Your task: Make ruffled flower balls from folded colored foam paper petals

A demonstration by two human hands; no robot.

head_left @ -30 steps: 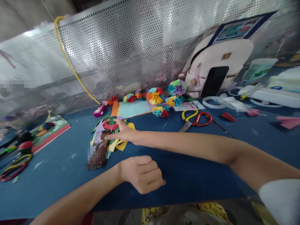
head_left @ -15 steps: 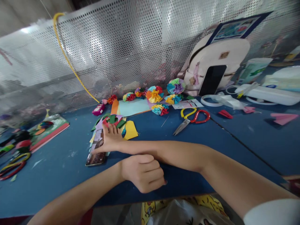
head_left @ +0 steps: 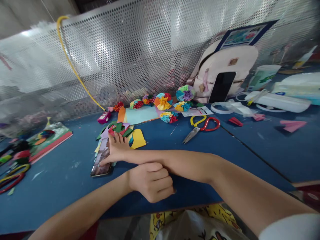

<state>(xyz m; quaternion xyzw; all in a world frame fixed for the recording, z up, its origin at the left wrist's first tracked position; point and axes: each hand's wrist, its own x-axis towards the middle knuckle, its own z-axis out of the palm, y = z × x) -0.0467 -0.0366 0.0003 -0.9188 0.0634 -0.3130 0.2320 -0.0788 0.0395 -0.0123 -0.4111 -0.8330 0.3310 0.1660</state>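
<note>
The right hand (head_left: 113, 151) lies open across a phone (head_left: 101, 170) and flimsy, light paper scraps (head_left: 120, 130); the slick phone seems best taken by its edges. The left hand (head_left: 150, 181) curls loosely, holding nothing.

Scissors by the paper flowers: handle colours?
The scissors have one yellow loop and one red loop; the head view shows them.

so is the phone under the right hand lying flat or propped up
Flat: the dark-edged smartphone lies screen-up on the blue worktable, with the right hand resting across it.
</note>
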